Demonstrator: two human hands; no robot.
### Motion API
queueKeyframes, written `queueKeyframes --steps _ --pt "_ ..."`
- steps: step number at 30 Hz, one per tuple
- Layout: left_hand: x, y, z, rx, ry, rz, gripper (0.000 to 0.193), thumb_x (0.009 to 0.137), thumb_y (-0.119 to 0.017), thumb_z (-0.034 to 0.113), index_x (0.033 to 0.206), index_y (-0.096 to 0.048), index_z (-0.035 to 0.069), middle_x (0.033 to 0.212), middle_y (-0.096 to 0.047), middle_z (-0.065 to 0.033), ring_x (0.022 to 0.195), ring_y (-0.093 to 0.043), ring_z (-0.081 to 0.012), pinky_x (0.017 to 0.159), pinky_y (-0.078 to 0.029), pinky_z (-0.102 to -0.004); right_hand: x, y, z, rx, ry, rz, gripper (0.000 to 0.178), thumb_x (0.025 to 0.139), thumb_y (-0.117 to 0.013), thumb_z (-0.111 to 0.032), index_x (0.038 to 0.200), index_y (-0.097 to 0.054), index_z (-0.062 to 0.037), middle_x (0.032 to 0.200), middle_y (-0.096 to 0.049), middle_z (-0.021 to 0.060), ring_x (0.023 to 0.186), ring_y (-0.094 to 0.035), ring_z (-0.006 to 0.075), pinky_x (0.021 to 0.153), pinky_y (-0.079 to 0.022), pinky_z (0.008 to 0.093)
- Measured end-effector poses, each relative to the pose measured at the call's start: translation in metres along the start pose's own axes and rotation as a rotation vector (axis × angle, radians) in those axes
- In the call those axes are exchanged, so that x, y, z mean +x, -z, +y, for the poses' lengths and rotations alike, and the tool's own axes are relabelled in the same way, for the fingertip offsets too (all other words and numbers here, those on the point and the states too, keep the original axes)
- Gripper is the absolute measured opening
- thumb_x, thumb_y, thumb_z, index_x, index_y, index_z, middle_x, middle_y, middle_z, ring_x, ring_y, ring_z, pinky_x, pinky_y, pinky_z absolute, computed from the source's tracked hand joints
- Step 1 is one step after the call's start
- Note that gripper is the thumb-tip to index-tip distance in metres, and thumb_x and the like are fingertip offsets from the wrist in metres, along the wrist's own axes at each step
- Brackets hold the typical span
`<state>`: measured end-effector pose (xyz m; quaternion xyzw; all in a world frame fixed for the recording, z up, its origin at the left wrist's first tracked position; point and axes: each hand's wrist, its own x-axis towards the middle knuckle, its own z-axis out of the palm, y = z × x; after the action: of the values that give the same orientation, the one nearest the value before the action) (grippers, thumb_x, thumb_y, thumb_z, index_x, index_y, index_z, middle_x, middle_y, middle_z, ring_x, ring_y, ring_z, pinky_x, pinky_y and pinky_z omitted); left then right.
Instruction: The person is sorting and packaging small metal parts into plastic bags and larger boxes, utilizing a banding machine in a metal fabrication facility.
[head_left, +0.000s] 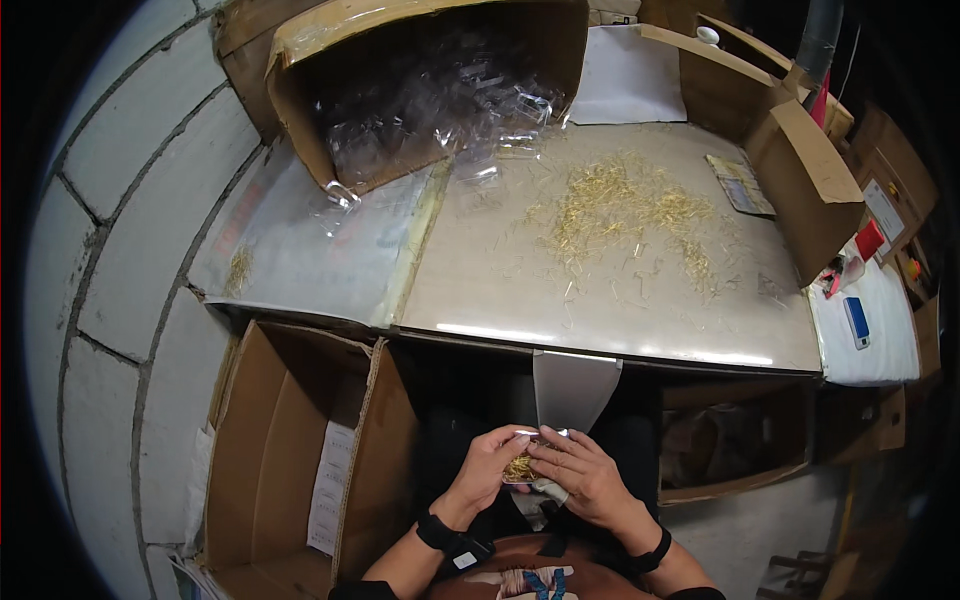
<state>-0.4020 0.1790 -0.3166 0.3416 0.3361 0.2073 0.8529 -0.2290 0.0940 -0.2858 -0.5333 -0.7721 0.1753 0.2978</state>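
Note:
In front of my body, my left hand [485, 470] and my right hand [592, 483] close around a small clear plastic box [519, 480]. Thin gold-coloured wire pieces [519, 466] fill the part of it that shows. My left thumb rests along its upper edge, and the right fingers lie across its top and side, hiding much of it. On the table beyond, a loose heap of the same gold pieces [620, 205] is spread out; too fine to tell exactly, some look bent like hooks or pins.
A tipped cardboard box [425, 20] spills clear plastic boxes [450, 110] onto the table [480, 290]. An open carton [280, 450] stands below, left of my legs; another carton [735, 490] sits right. A cardboard wall [800, 190] and a blue object [856, 320] line the right side.

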Motion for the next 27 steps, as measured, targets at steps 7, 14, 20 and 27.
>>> queueKeyframes --steps 7,14,20,27 --pt "-0.004 -0.007 0.006 -0.071 -0.047 0.061 0.027 0.096 -0.050 0.020 0.114 -0.056 0.000 0.094 -0.065 -0.0100 0.076 -0.067 -0.0155 0.054 -0.058 -0.0263 -0.007 0.021 0.003 0.213 -0.130 0.396 0.049 0.064 -0.079 -0.013 0.109 -0.062 -0.0043 0.110 -0.063 0.0113 0.099 -0.061 0.0301 0.082 -0.051 0.0353" --pt "-0.006 -0.004 0.001 -0.144 -0.051 0.036 0.027 0.095 -0.051 0.017 0.116 -0.054 -0.001 0.099 -0.063 -0.0112 0.080 -0.066 -0.0170 0.056 -0.060 -0.0282 -0.026 0.012 0.000 0.066 -0.078 0.226 0.033 0.064 -0.074 -0.005 0.096 -0.067 -0.0097 0.086 -0.060 0.0043 0.071 -0.058 0.0197 0.058 -0.049 0.0301" --pt "-0.005 -0.009 -0.001 0.004 -0.060 0.064 0.025 0.093 -0.054 0.012 0.114 -0.055 -0.001 0.099 -0.063 -0.0114 0.079 -0.067 -0.0173 0.055 -0.060 -0.0279 -0.023 0.009 0.001 0.055 -0.042 0.257 0.025 0.065 -0.072 -0.003 0.088 -0.066 -0.0070 0.078 -0.058 0.0045 0.066 -0.060 0.0220 0.055 -0.049 0.0312" --pt "-0.005 -0.015 -0.006 0.031 -0.004 -0.017 0.024 0.092 -0.054 0.010 0.114 -0.057 -0.001 0.103 -0.062 -0.0102 0.083 -0.065 -0.0161 0.056 -0.059 -0.0258 -0.004 0.008 -0.001 0.180 -0.247 0.251 0.021 0.069 -0.074 -0.003 0.088 -0.065 -0.0039 0.077 -0.059 0.0081 0.064 -0.061 0.0226 0.055 -0.048 0.0303"
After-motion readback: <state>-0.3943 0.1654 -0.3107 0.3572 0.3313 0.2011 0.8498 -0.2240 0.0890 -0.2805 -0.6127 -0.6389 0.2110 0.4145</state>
